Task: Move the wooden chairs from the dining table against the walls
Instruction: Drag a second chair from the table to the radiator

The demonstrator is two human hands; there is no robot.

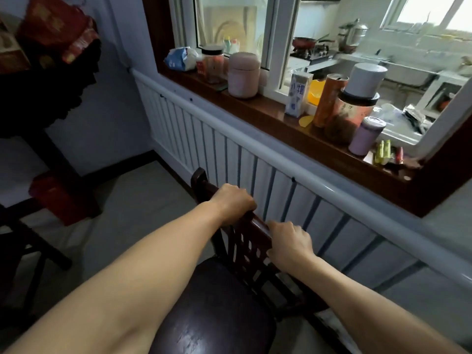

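A dark wooden chair with a shiny round seat stands directly below me, its slatted backrest facing the white panelled wall. My left hand is closed over the top rail of the backrest near its left end. My right hand grips the same rail further right. The backrest sits close to the wall panels, with only a narrow gap between them. The chair's legs are hidden under the seat and my arms.
A wooden window sill above the panels carries jars, cans and a carton. A dark table with red boxes stands at the left, a red bag beneath it. Another dark chair frame is at the lower left.
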